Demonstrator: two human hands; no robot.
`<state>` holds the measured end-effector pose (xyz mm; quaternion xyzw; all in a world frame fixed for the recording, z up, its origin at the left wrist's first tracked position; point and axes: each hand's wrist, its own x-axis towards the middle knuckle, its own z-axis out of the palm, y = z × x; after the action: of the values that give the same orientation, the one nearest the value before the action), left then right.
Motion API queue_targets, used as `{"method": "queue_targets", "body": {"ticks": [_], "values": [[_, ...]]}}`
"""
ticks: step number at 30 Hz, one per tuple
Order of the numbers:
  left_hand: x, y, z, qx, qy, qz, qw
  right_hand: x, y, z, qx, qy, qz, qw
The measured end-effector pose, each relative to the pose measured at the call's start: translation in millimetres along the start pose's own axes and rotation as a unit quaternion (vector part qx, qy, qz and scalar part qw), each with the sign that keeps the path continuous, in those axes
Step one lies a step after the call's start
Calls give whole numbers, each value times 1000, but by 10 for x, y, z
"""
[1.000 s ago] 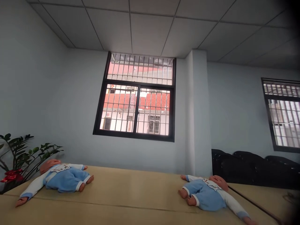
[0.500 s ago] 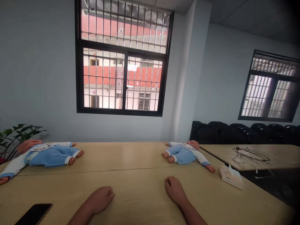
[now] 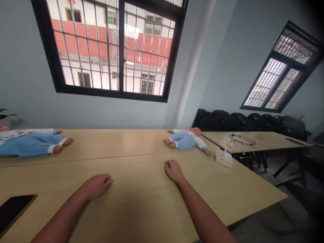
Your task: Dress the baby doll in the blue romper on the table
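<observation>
My left hand (image 3: 97, 186) rests on the wooden table (image 3: 136, 202) with its fingers curled into a loose fist, and nothing shows in it. Farther right, my right hand (image 3: 174, 170) lies on the same table, its fingers also curled in and no object visible in them. Just beyond it, a baby doll (image 3: 186, 140) in blue and white clothes lies on its back, apart from the hand. A second, similar doll (image 3: 32, 143) lies at the far left, its head partly cut off by the frame's edge. Left of my left forearm is a dark phone (image 3: 15, 209), flat on the table.
A tissue box (image 3: 224, 158) stands near the table's right edge. Tangled cables (image 3: 241, 140) lie on another table (image 3: 268, 138) behind it. Black chairs (image 3: 227, 121) line the wall, under a barred window (image 3: 268, 81). A larger barred window (image 3: 113, 50) faces me.
My view has turned to the right and tilted down, so the dolls, window and hands sit higher and farther left. Both hands stay curled on the table.
</observation>
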<state>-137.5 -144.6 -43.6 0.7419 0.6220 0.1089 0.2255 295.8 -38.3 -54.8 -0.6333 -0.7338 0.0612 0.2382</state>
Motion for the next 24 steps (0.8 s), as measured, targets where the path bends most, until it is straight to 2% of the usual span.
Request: {"method": "queue_targets", "body": {"ticks": [7,11,17,24], "values": [[6,-38,-8,0,-18,16,1000,-8,13,36,44,1,5,999],[4,-43,-9,0,-18,11,1000,62,85,32,65,30,41,997],[-26,-16,-33,6,-27,-2,1000,450,277,-115,68,87,137,984],[19,-122,40,18,-39,6,999,969,255,-89,41,53,126,990]]}}
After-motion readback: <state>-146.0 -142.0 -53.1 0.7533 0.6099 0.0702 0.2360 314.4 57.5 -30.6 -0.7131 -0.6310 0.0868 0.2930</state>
